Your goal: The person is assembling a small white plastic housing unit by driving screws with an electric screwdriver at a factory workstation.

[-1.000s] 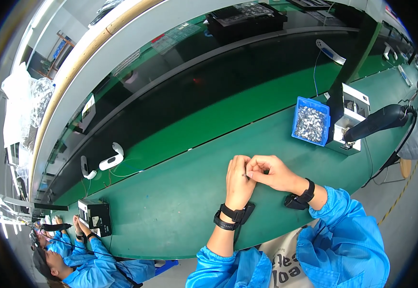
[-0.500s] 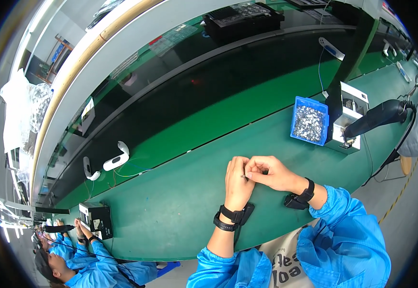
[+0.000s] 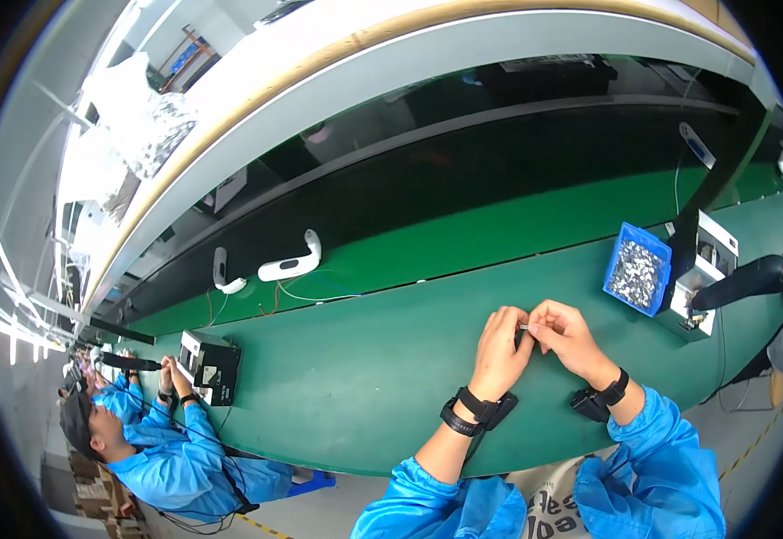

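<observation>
Above the green table, my left hand (image 3: pixel 501 349) and my right hand (image 3: pixel 573 341) meet at the fingertips. A small, thin metal part (image 3: pixel 524 327) shows between them, with a dark bit beside it; its exact kind is too small to make out. The thumb and forefinger of my right hand pinch its end. My left hand's fingers are curled closed around the other side, partly hiding it. To the right stands a blue bin (image 3: pixel 622 292) full of small silvery metal pieces, apart from both hands.
Beside the bin is a black-and-white bench machine (image 3: pixel 698 269) with a thick black arm. Another such machine (image 3: pixel 212 368) stands at the left, where a co-worker in blue (image 3: pixel 167 449) sits. White curved devices (image 3: pixel 291 267) with wires lie along the far strip of the green table (image 3: pixel 337 377).
The whole view has shifted, so the table and bin appear farther right and lower. My fingertips have drawn slightly apart, and more of the small part shows between them.
</observation>
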